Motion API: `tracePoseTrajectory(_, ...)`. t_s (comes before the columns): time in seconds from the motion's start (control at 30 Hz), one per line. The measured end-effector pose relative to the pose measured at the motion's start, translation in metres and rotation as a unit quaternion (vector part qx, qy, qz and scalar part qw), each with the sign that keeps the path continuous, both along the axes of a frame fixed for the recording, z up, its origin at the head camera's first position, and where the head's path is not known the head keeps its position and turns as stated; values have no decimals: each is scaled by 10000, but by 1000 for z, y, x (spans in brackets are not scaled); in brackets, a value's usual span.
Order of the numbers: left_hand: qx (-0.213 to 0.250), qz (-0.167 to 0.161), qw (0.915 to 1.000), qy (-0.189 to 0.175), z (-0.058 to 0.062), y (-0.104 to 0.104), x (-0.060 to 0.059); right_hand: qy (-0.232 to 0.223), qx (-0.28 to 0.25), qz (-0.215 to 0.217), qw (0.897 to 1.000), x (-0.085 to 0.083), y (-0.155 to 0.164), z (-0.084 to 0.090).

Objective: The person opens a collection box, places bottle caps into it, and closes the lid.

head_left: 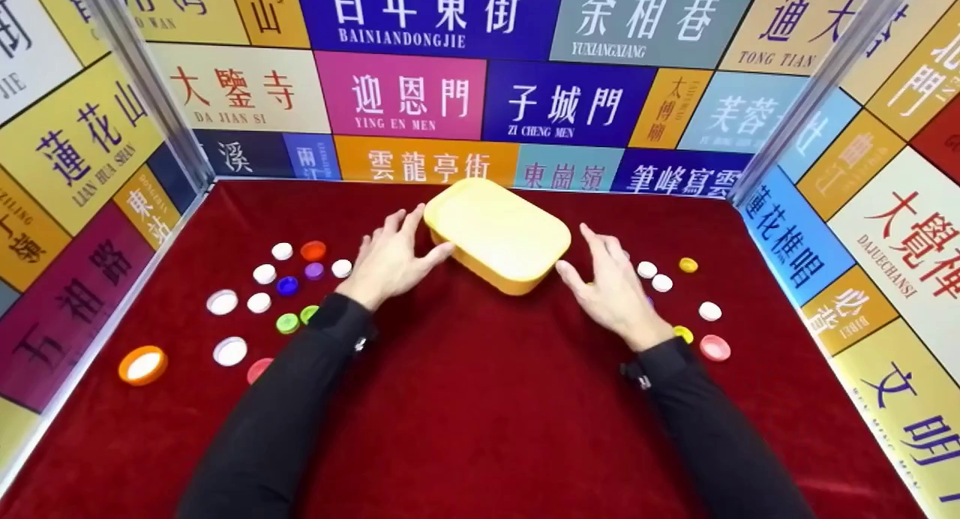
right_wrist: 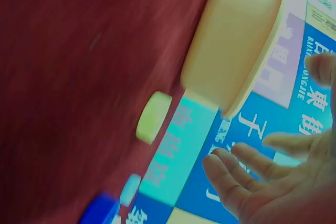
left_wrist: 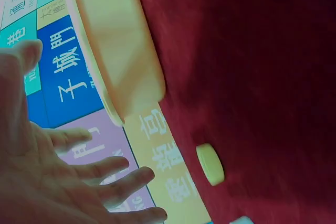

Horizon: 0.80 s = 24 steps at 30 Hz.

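Note:
A yellow rounded rectangular plastic box [head_left: 499,230] sits at the back middle of the red cloth, its rim upward. Whether a pale lid covers it or its inside shows, I cannot tell. Beside its left end is my left hand [head_left: 390,260], fingers spread and thumb held out near the box's front side. In the left wrist view these fingers [left_wrist: 118,187] hold nothing. Off the right end, my right hand [head_left: 611,286] faces the box with a gap between them. Its loosely bent fingers [right_wrist: 226,182] are free of any object in the right wrist view.
Several coloured bottle caps lie left of the left arm, among them an orange cap [head_left: 142,365] and a blue cap [head_left: 287,285]. More caps lie right of the right hand, including a pink cap [head_left: 715,347]. Panels with printed characters [head_left: 409,99] enclose the cloth [head_left: 480,399].

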State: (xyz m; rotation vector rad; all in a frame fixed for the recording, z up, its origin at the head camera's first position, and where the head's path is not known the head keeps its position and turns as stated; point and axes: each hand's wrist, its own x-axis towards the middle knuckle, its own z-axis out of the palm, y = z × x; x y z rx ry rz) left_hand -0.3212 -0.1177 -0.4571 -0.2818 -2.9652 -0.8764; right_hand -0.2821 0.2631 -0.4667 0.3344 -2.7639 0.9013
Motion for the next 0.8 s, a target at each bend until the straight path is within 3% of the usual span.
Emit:
tracePoseTrajectory(0.37, 1076, 362, 9931, 307, -10, 33, -28, -686, -1114, -747, 9886, -5, -41, -4)
tracePoseTrajectory(0.57, 1285, 580, 9893, 376, -16, 37, -37, -1129, -1833, -973, 9717, -9, -50, -7)
tracePoseTrajectory(0.8, 1347, 585, 9887, 283, -15, 35, -42, -1295, -2391, -892, 9582, -12, -50, -7)
